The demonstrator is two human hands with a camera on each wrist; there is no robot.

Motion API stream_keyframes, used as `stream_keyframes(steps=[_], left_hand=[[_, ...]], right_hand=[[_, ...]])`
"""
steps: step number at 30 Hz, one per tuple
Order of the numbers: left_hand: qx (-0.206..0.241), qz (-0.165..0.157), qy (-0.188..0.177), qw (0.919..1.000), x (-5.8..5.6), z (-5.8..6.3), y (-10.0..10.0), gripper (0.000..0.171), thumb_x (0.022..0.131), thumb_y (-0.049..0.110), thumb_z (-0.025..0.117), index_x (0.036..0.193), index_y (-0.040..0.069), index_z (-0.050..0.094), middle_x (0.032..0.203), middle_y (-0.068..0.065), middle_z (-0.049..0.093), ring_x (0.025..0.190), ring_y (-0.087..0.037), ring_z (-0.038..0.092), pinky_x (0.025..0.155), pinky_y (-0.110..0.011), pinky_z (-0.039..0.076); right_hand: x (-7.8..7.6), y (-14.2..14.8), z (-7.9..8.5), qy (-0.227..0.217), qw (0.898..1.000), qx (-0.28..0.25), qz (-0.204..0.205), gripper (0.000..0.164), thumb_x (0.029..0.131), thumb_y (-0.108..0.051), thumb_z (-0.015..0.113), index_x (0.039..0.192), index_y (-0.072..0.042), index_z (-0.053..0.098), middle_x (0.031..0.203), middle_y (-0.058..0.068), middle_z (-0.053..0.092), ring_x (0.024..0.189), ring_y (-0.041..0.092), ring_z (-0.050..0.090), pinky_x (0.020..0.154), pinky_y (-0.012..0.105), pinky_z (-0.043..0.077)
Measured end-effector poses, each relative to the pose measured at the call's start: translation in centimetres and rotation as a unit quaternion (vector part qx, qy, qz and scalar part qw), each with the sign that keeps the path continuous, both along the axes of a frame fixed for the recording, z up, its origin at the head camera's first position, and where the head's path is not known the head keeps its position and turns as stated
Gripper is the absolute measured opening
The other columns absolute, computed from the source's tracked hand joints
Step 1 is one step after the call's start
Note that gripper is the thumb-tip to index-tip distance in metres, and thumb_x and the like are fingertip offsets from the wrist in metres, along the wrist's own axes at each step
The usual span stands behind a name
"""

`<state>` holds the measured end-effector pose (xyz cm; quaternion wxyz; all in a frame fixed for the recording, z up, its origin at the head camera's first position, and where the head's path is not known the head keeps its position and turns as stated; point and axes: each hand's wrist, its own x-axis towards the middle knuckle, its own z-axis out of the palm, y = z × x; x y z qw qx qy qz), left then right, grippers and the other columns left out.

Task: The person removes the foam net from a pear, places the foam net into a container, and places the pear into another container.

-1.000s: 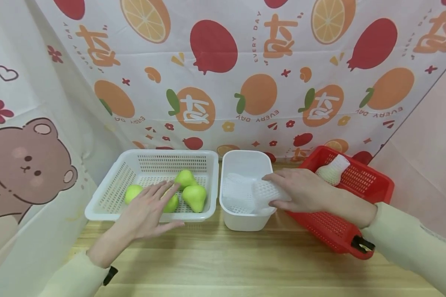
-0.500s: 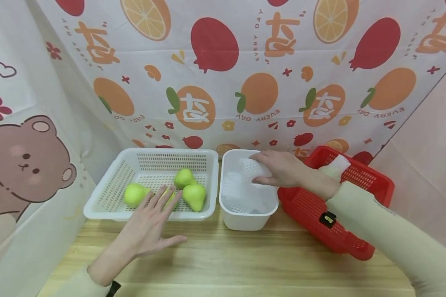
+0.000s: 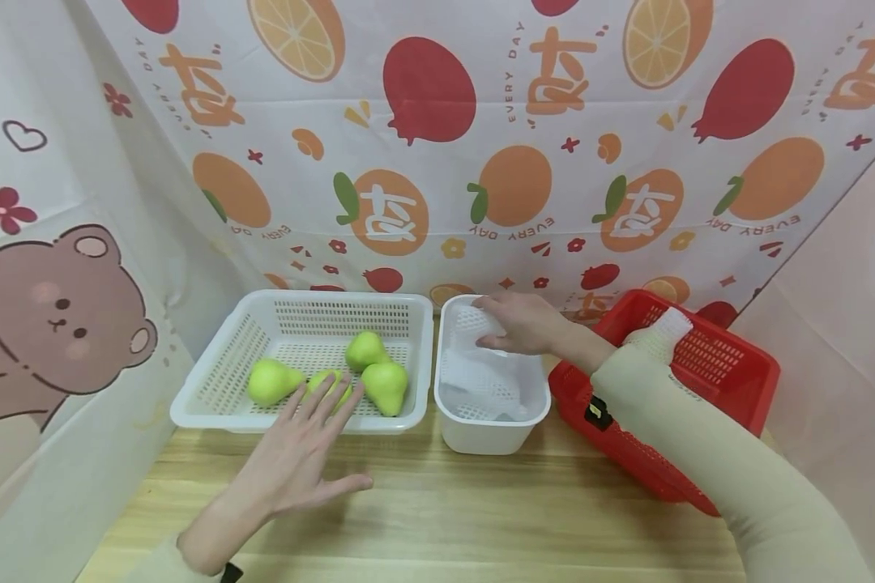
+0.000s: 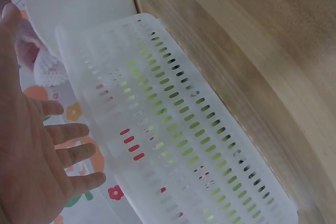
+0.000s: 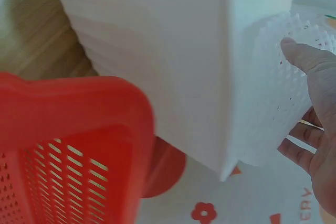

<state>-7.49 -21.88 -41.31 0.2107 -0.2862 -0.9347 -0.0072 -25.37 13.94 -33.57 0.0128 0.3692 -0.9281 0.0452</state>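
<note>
My right hand (image 3: 528, 322) is over the far part of a white plastic bin (image 3: 481, 440). Between its thumb and fingers it grips a white foam net sleeve (image 5: 286, 72), seen best in the right wrist view. More white foam net sleeves (image 3: 481, 376) lie inside the bin. To the left, a white slotted basket (image 3: 215, 423) contains several green pears (image 3: 385, 387). Spread and straight, the fingers of my left hand (image 3: 299, 453) reach over the basket's front rim and partly cover one pear (image 3: 328, 387); they hold nothing.
A red slotted basket (image 3: 761, 376) sits angled at the right, partly hidden by my right sleeve. Inside it lies a thing wrapped in foam net (image 3: 667, 330). A fruit-print curtain (image 3: 437, 194) hangs behind the containers on the wooden table (image 3: 437, 518).
My right hand has moved left and toward the back of the bin with the foam net sleeve. My left hand has drawn slightly toward me, uncovering more of the pears.
</note>
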Motion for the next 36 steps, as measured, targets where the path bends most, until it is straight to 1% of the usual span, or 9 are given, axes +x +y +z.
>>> stream_keyframes(steps=[7, 13, 17, 19, 23, 27, 30, 34, 36], left_hand=[[-0.001, 0.004, -0.009, 1.0000, 0.3, -0.1, 0.1, 0.114, 0.086, 0.092, 0.044, 0.162, 0.008, 0.038, 0.163, -0.020, 0.049, 0.148, -0.042, 0.050, 0.120, -0.065, 0.040], [0.002, 0.003, -0.007, 1.0000, 0.4, -0.1, 0.0, 0.114, 0.083, 0.088, 0.056, 0.163, 0.009, 0.036, 0.162, -0.020, 0.050, 0.147, -0.042, 0.051, 0.119, -0.065, 0.040], [0.000, 0.004, -0.006, 1.0000, 0.4, -0.1, -0.1, 0.115, 0.081, 0.086, 0.060, 0.163, 0.009, 0.037, 0.162, -0.020, 0.050, 0.147, -0.042, 0.051, 0.119, -0.064, 0.041], [-0.003, 0.008, -0.007, 0.9999, 0.5, -0.1, -0.1, 0.115, 0.082, 0.088, 0.058, 0.163, 0.009, 0.037, 0.162, -0.020, 0.050, 0.147, -0.042, 0.051, 0.119, -0.064, 0.042], [-0.006, 0.014, -0.012, 0.9998, 0.5, 0.0, -0.2, 0.115, 0.081, 0.087, 0.060, 0.162, 0.009, 0.038, 0.163, -0.020, 0.049, 0.148, -0.042, 0.049, 0.119, -0.064, 0.042], [-0.006, 0.015, -0.009, 0.9998, 0.5, 0.0, -0.1, 0.115, 0.081, 0.086, 0.060, 0.162, 0.008, 0.038, 0.163, -0.020, 0.049, 0.148, -0.042, 0.049, 0.120, -0.063, 0.040], [-0.002, 0.013, -0.008, 0.9999, 0.5, -0.2, 0.0, 0.115, 0.082, 0.087, 0.058, 0.162, 0.008, 0.038, 0.163, -0.020, 0.048, 0.148, -0.042, 0.048, 0.121, -0.063, 0.038], [0.004, 0.010, -0.003, 0.9999, 0.4, -0.4, 0.1, 0.114, 0.081, 0.087, 0.059, 0.162, 0.008, 0.038, 0.164, -0.020, 0.048, 0.148, -0.042, 0.049, 0.120, -0.064, 0.038], [0.007, 0.008, 0.001, 0.9999, 0.3, -0.6, 0.2, 0.114, 0.083, 0.089, 0.054, 0.161, 0.007, 0.040, 0.163, -0.020, 0.048, 0.147, -0.042, 0.050, 0.120, -0.064, 0.040]], right_hand=[[-0.8, -0.6, -1.8, -0.025, 0.998, 0.057, -0.032, 0.069, 0.094, -0.046, 0.077, 0.152, -0.015, 0.054, 0.151, 0.013, 0.064, 0.136, 0.032, 0.064, 0.112, 0.052, 0.056], [-1.4, -0.4, -2.2, -0.022, 0.994, 0.077, -0.070, 0.083, 0.092, -0.055, 0.075, 0.157, -0.011, 0.046, 0.154, 0.015, 0.059, 0.138, 0.033, 0.062, 0.109, 0.052, 0.058], [-1.7, 0.3, -1.7, -0.011, 0.995, 0.060, -0.084, 0.087, 0.089, -0.056, 0.078, 0.156, -0.012, 0.045, 0.153, 0.013, 0.060, 0.132, 0.032, 0.065, 0.104, 0.053, 0.061], [-1.8, 0.8, -1.3, -0.011, 0.995, 0.047, -0.089, 0.087, 0.088, -0.054, 0.080, 0.156, -0.012, 0.046, 0.152, 0.013, 0.061, 0.130, 0.032, 0.066, 0.103, 0.055, 0.061], [-1.9, 2.3, -0.6, -0.004, 0.995, 0.027, -0.098, 0.085, 0.085, -0.050, 0.082, 0.155, -0.014, 0.049, 0.154, 0.012, 0.060, 0.133, 0.033, 0.065, 0.104, 0.058, 0.060], [-1.9, 4.3, 0.1, 0.005, 0.995, 0.016, -0.100, 0.076, 0.086, -0.048, 0.082, 0.150, -0.016, 0.055, 0.148, 0.011, 0.065, 0.128, 0.033, 0.066, 0.102, 0.057, 0.061], [-1.8, 5.8, 0.7, 0.007, 0.993, 0.015, -0.118, 0.072, 0.087, -0.047, 0.081, 0.147, -0.016, 0.058, 0.145, 0.011, 0.067, 0.124, 0.033, 0.068, 0.097, 0.056, 0.063], [-1.8, 8.2, 1.4, 0.002, 0.989, 0.010, -0.149, 0.074, 0.089, -0.048, 0.079, 0.149, -0.012, 0.056, 0.145, 0.015, 0.067, 0.125, 0.035, 0.068, 0.096, 0.058, 0.063], [-1.8, 9.6, 1.6, 0.005, 0.988, 0.002, -0.156, 0.074, 0.091, -0.048, 0.078, 0.150, -0.010, 0.054, 0.143, 0.017, 0.067, 0.125, 0.036, 0.068, 0.096, 0.059, 0.063]])
